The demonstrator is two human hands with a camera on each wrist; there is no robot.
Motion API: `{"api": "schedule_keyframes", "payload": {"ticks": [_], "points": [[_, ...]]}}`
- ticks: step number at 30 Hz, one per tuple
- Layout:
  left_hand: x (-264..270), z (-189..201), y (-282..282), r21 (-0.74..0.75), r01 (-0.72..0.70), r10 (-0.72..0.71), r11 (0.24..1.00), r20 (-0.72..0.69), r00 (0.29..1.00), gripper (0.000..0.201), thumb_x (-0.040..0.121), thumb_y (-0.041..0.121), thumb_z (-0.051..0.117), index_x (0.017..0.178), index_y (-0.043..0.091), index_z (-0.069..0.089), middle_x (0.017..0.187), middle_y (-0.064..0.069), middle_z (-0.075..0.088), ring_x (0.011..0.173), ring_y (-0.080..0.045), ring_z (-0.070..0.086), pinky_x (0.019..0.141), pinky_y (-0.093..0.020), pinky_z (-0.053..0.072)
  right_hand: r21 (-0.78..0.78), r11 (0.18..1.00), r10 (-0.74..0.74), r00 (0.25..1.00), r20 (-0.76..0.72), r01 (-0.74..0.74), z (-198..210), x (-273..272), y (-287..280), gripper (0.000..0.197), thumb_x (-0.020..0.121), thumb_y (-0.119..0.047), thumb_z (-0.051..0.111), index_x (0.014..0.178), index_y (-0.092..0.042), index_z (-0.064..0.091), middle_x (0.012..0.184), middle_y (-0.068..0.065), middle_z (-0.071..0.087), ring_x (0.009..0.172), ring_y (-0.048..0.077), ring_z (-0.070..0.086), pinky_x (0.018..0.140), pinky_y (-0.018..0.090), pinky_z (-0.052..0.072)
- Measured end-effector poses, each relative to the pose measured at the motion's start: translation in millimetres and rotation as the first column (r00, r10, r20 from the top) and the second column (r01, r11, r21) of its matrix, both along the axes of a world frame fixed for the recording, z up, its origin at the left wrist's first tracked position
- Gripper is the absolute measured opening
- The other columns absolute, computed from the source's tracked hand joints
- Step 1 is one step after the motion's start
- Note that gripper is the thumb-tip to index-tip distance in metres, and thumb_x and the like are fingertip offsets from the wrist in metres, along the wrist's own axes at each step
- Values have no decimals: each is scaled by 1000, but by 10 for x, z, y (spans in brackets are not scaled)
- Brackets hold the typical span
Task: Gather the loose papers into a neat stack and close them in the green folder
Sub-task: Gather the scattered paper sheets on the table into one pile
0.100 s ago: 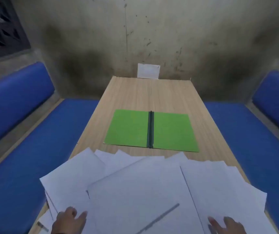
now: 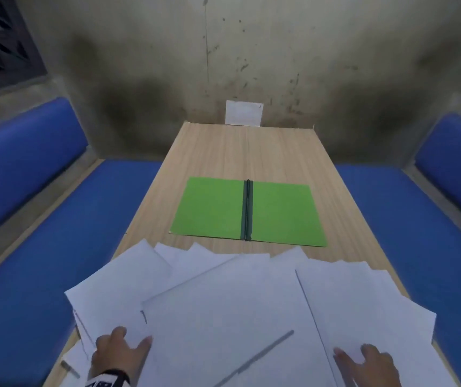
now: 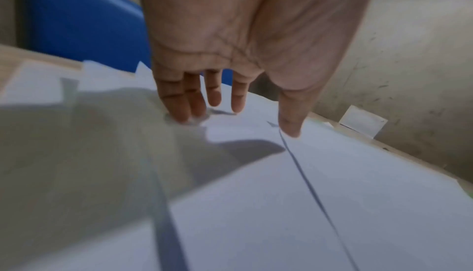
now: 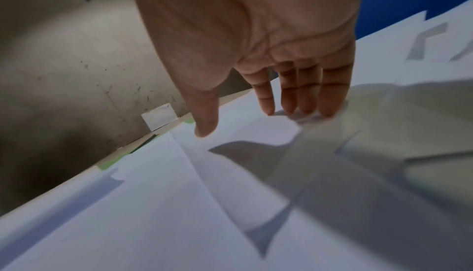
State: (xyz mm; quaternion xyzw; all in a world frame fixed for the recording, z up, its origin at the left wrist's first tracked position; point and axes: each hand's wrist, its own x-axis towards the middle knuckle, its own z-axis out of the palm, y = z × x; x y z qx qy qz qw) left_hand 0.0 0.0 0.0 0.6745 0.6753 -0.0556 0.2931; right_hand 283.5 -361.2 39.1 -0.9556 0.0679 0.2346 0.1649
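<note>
Stained concrete walls and blue padded benches (image 2: 42, 219) close in on the wooden counter (image 2: 223, 152) where we work. Starting at our left, the left hand (image 2: 117, 356) lies flat on the outer sheets, its fingers (image 3: 184, 103) straight and spread, tips touching paper and gripping nothing. Between the two sets of fingers the loose papers (image 2: 223, 317) fan out in an overlapping sprawl, corners jutting at every angle. Beyond our fingertips, further up the counter and just clear of the sheets' far edges, the green folder (image 2: 209, 210) lies open and flat, its dark spine running down the middle. On our right, the right hand (image 2: 369, 364) rests on the sheets on that side, fingers (image 4: 307, 93) likewise extended and holding nothing.

We judge we are at the gathering step, with nothing stacked yet. Next we probably need to sweep both hands inward, sliding the outer sheets toward the middle, then square the edges before lifting the pile onto one folder leaf.
</note>
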Motion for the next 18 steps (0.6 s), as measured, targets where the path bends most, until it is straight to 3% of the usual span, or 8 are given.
{"api": "schedule_keyframes", "payload": {"ticks": [2,4,7,10,12,14,15,18], "points": [[136,99,-84,28,27,-27,999,9,1000,79,67,68,55,131,23,41,139,-8,35,127,-30,37,108,-44,33,-65,985,156,986,-61,-160,82,-137,266,82,70,-65,57,134,-17,42,137,11,39,129,27,37,108,36,30],[269,126,-181,116,137,-139,984,10,990,80,69,65,57,136,27,35,148,-5,25,133,-28,27,111,-44,28,-87,980,175,984,-42,-178,-4,-199,304,90,66,-69,57,139,-24,31,149,7,24,138,24,22,111,38,24],[454,98,-205,180,415,-410,892,-68,910,93,73,60,57,147,27,13,158,-2,2,145,-25,2,118,-41,11,-175,952,256,967,-2,-252,-182,-246,306,107,57,-80,51,144,-30,14,156,5,5,143,22,7,113,43,20],[616,84,-118,102,551,-545,828,-86,834,96,77,59,53,149,24,1,159,-2,-2,147,-23,-4,118,-43,4,-209,934,309,948,73,-288,-372,-341,306,92,68,-74,45,144,-32,15,156,3,8,144,19,10,113,41,23],[689,118,-36,45,530,-526,847,-79,847,93,78,58,52,148,24,2,158,-3,12,146,-21,11,116,-46,12,-130,947,311,937,156,-293,-376,-342,264,69,75,-59,49,136,-28,38,152,4,28,140,18,27,108,37,30],[726,182,27,61,514,-507,856,-100,856,86,76,55,54,146,25,13,149,-1,33,137,-20,32,109,-43,26,-36,948,314,914,257,-315,-332,-319,262,25,72,-38,56,84,-18,64,114,7,61,114,21,56,87,31,43],[741,208,56,60,521,-514,852,-99,852,80,77,51,55,143,24,20,144,0,41,132,-19,39,104,-40,30,-9,948,312,919,240,-320,-286,-295,271,18,72,-29,57,58,-19,52,88,4,59,96,22,61,76,28,43],[732,249,149,-54,482,-478,874,82,875,58,82,23,61,134,16,36,138,-8,51,126,-21,48,99,-30,37,85,947,292,938,185,-311,-247,-223,351,44,72,-16,59,44,-23,25,58,-6,33,60,16,45,68,27,41]]}}
